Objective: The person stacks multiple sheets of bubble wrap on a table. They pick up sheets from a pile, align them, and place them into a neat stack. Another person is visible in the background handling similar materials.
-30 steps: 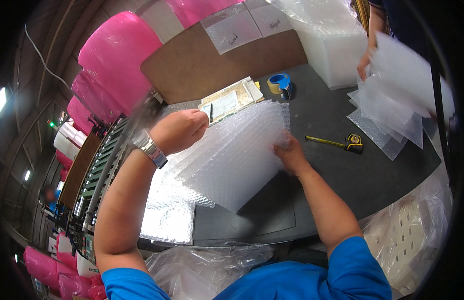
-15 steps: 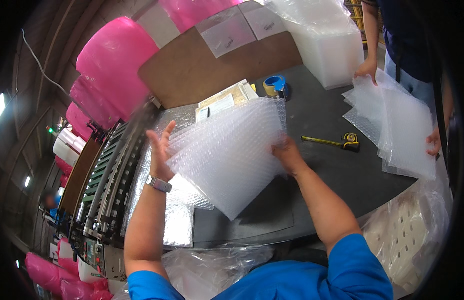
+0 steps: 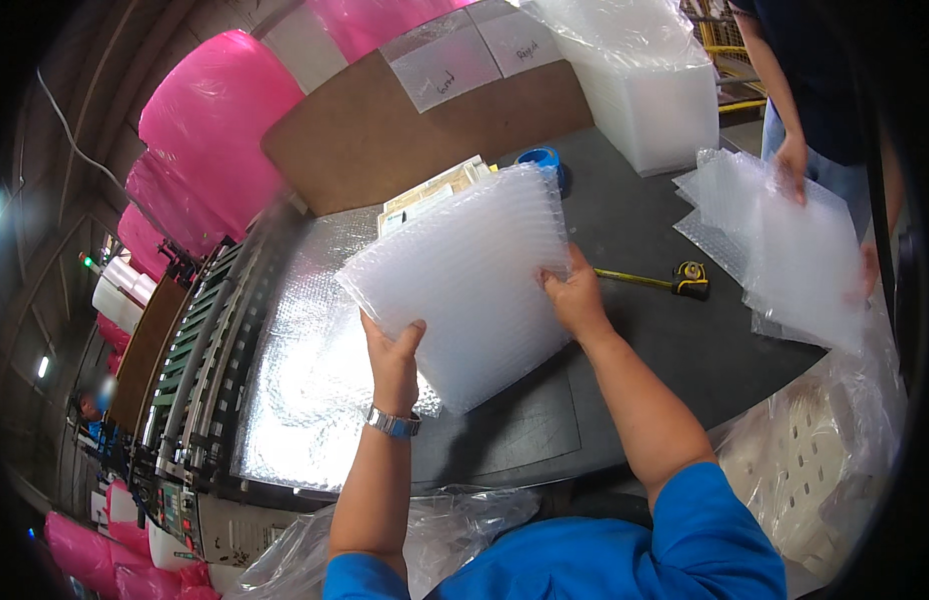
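A stack of clear bubble wrap sheets (image 3: 465, 285) is held up over the dark worktable, tilted toward me, its edges mostly lined up. My left hand (image 3: 393, 355) grips the lower left edge, thumb on the front face and fingers hidden behind. On the right edge my right hand (image 3: 573, 295) clamps the same stack, thumb in front. Just beyond my right hand lies a tape measure (image 3: 691, 280) with its yellow blade partly pulled out. A blue tape roll (image 3: 541, 160) and some papers (image 3: 435, 195) show behind the stack's top edge.
Across the table's right end, another person's hands (image 3: 790, 170) handle more bubble wrap sheets (image 3: 805, 245). A tall white stack (image 3: 675, 115) stands at the back right beside a brown board (image 3: 435, 135). Roller machinery (image 3: 200, 350) borders the left; silvery sheeting (image 3: 305, 400) covers that side.
My left hand, earlier spread beside the fanned sheets, has moved right and closed on their edge. The sheets are now squared together. The other person's upper hand has shifted right.
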